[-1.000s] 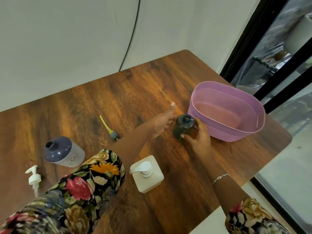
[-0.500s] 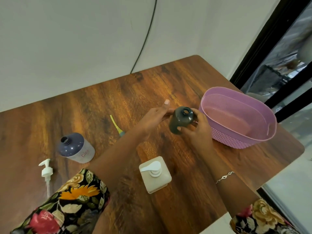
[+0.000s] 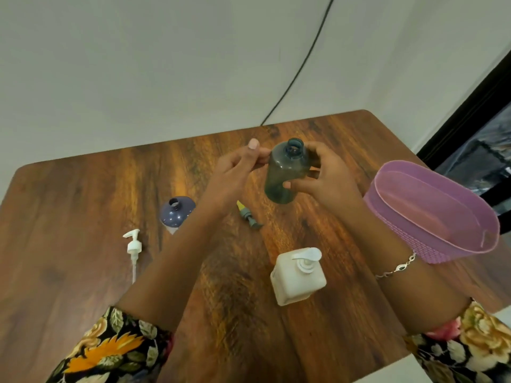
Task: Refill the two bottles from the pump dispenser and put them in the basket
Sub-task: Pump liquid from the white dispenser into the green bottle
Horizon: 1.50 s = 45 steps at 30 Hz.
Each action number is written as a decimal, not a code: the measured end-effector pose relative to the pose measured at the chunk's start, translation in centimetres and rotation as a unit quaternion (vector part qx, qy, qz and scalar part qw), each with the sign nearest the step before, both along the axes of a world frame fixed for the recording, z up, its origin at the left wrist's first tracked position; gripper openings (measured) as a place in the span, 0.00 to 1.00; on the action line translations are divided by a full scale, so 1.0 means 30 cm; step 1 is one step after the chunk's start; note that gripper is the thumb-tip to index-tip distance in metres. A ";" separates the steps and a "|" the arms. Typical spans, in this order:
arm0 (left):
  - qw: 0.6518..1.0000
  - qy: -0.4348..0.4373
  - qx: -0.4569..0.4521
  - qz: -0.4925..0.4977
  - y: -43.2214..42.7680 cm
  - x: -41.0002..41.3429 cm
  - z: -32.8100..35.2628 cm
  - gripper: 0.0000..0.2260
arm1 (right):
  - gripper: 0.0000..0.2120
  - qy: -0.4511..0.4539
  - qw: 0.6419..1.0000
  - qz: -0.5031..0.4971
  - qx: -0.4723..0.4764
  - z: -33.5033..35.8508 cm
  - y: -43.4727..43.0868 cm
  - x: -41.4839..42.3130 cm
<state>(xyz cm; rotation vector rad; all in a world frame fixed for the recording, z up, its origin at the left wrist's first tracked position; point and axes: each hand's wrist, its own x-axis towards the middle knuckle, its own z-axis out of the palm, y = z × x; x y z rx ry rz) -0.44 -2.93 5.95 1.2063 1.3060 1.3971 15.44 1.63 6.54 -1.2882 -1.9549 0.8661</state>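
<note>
White wall [image 3: 138, 64], black cable [image 3: 298, 73] down it | wooden table [image 3: 69, 217] | purple basket [image 3: 401, 225] at right edge | white pump dispenser [image 3: 297, 277] near front | uncapped green bottle [image 3: 284, 167] tilted, raised above table left of basket | right hand [image 3: 329, 178] curled round it | left hand [image 3: 232, 172] fingertips touch its shoulder, thumb raised | navy bottle [image 3: 177, 214] standing left

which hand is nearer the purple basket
Right. The right hand grips the green bottle just beside the basket; the left hand touches the bottle's other side, farther from the basket.
</note>
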 end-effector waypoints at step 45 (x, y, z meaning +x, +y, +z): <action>0.977 -0.021 -0.136 0.162 -0.502 -0.134 -0.523 0.13 | 0.33 -0.066 0.992 0.054 -0.093 -0.528 -0.526 -0.188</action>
